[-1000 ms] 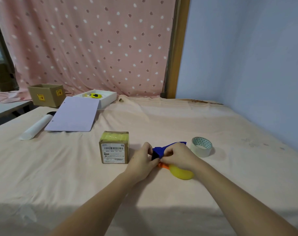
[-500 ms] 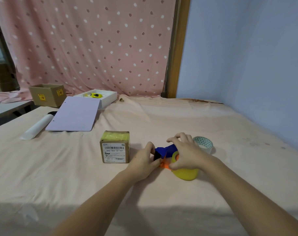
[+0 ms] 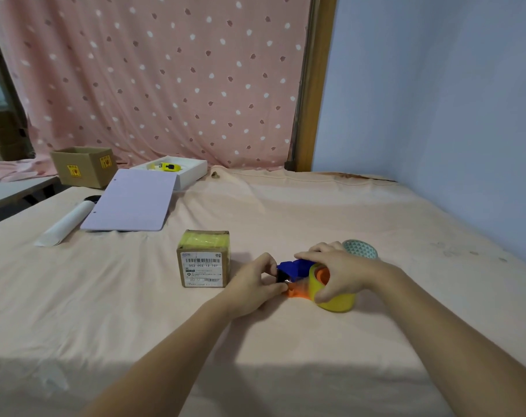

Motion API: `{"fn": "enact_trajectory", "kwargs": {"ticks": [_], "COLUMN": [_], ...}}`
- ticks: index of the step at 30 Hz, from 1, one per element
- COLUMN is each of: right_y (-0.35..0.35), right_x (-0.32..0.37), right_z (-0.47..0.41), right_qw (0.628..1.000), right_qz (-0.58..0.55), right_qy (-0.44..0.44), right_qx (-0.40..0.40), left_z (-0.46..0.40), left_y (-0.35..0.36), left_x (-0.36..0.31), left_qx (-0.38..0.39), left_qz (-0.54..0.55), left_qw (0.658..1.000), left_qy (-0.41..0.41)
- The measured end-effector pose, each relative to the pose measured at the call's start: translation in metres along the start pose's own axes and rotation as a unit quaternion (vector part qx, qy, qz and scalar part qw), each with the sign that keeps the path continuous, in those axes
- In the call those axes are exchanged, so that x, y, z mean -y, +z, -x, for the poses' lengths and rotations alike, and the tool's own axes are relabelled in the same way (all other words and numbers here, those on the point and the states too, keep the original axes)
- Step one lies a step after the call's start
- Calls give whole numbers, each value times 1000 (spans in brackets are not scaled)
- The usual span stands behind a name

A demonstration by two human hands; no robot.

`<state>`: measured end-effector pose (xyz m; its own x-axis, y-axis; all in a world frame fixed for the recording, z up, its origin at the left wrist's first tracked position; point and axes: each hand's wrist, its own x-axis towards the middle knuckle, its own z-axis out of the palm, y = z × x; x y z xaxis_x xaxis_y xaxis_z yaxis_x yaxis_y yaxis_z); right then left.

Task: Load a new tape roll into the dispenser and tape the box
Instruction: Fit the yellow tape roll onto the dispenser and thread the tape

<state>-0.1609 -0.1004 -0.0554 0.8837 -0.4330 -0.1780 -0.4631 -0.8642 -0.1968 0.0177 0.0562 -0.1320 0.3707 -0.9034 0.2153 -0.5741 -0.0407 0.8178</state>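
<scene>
A blue and orange tape dispenser [image 3: 294, 270] lies on the peach cloth between my hands. A yellow tape roll [image 3: 336, 302] sits on its orange hub. My right hand [image 3: 340, 270] grips this roll from above. My left hand [image 3: 255, 284] pinches the dispenser's black front end. A small cardboard box [image 3: 204, 260] with a barcode label and yellow tape on top stands just left of my left hand. A second tape roll [image 3: 361, 249] with a patterned core lies behind my right hand, partly hidden.
At the back left lie a lilac board [image 3: 132, 201], a rolled white sheet [image 3: 66, 224], a white tray [image 3: 192, 173] with a yellow item and an open carton [image 3: 81, 167]. A blue wall [image 3: 451, 115] bounds the right side.
The yellow roll has been tipped from lying flat under my right hand to standing upright on the orange hub. My left hand has stayed on the dispenser's front end.
</scene>
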Motion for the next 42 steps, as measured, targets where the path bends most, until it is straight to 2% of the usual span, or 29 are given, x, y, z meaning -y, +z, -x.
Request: {"fn": "enact_trajectory", "kwargs": {"ticks": [3,6,8,11,20,28,36,39,42], "right_y": [7,19,24,27,24,17,6,5,11], "right_x": [-2,-2,-2,-1,1,-3,-18,-19,-19], "right_z": [0,-3,-6,-8,-3,4,15,16,18], "right_qw": [999,995,994,992,994,998,1000,1000,1000], "right_qz": [0,-9,-7,5,3,17,-16,-9,-2], "right_qy": [0,11,19,29,30,22,-6,-7,-11], "right_qx": [-52,-95,-112,-123,-105,-52,25,27,12], "left_z": [5,12,16,18,10,7,1,2,3], "left_y": [5,14,19,25,16,-1,-20,-18,-17], "left_x": [-2,-2,-4,-4,-10,-12,-10,-14,-14], "left_qx": [-26,-76,-107,-118,-70,-13,80,91,85], "left_qz": [9,-30,-64,-51,-1,50,54,12,-81], "left_qw": [999,996,992,992,996,997,993,995,993], "left_qy": [-18,-29,-22,-23,-53,-58,-61,-48,-20]}}
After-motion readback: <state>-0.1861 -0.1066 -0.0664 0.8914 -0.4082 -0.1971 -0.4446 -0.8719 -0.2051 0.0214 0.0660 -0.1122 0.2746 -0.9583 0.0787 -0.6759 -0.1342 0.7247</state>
